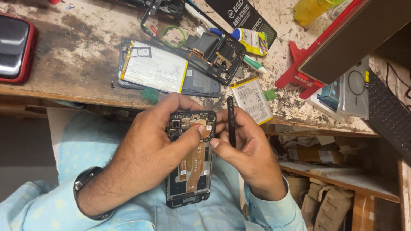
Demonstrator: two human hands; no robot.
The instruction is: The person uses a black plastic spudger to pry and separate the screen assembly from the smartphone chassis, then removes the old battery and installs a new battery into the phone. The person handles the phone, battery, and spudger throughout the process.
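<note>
Left hand [147,143] is gripping an opened phone frame [189,171] over the lap, thumb pressing its upper board. Right hand [244,147] is closing around black tweezers [231,122], fingertip touching the frame's edge. Two loose batteries are lying on the worn bench [64,64]: a large white one with yellow edges [154,66] sitting in a second phone shell [201,83], a small one [251,99] near the bench edge. One black rectangular packet with white lettering [242,17] is lying at top.

black tweezers [231,122], orange flex cable [193,164]
</note>
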